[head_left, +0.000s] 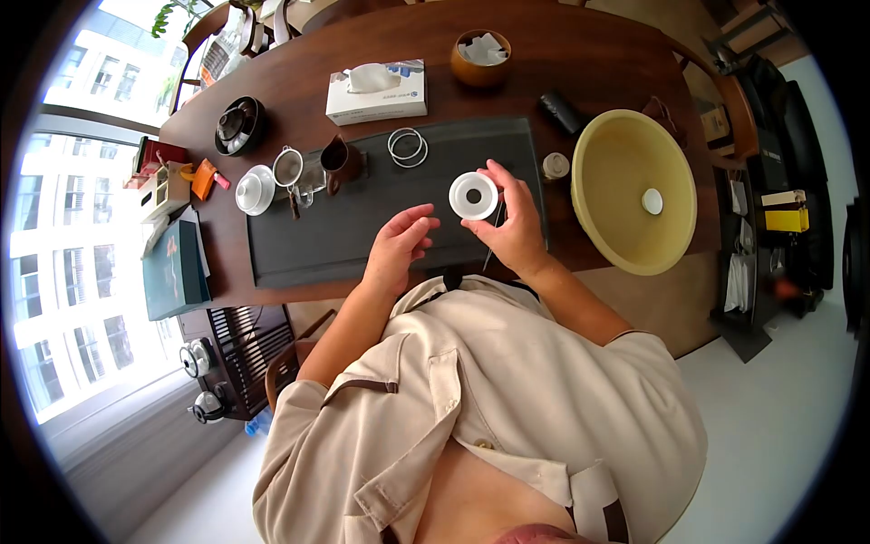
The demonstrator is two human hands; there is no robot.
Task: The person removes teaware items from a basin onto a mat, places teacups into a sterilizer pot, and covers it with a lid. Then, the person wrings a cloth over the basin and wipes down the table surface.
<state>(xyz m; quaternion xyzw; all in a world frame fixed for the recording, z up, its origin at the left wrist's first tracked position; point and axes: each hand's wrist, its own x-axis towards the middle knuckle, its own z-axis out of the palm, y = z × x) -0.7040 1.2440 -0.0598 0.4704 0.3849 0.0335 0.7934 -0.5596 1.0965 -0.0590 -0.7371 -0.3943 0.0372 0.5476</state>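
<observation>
My right hand (517, 227) grips a white funnel-like ring (459, 198) by its rim, thumb below and fingers above. Dark shows through the hole in its middle. To the left of the ring, my left hand (396, 247) is raised with fingers loosely bent and apart, holding nothing. Both hands are above the near part of a dark tea tray (317, 245). A thin dark stick-like thing shows beside my right hand; I cannot tell whether it is held. Two thin metal rings (408, 147) lie farther back on the tray.
Left on the tray are a brown pitcher (341, 161), a strainer (288, 167) and a white lidded bowl (255, 190). Behind stand a tissue box (381, 107) and a wooden bowl (467, 70). At right, a yellow basin (630, 154) holds a small white piece (652, 201); a small jar (555, 165) stands beside it.
</observation>
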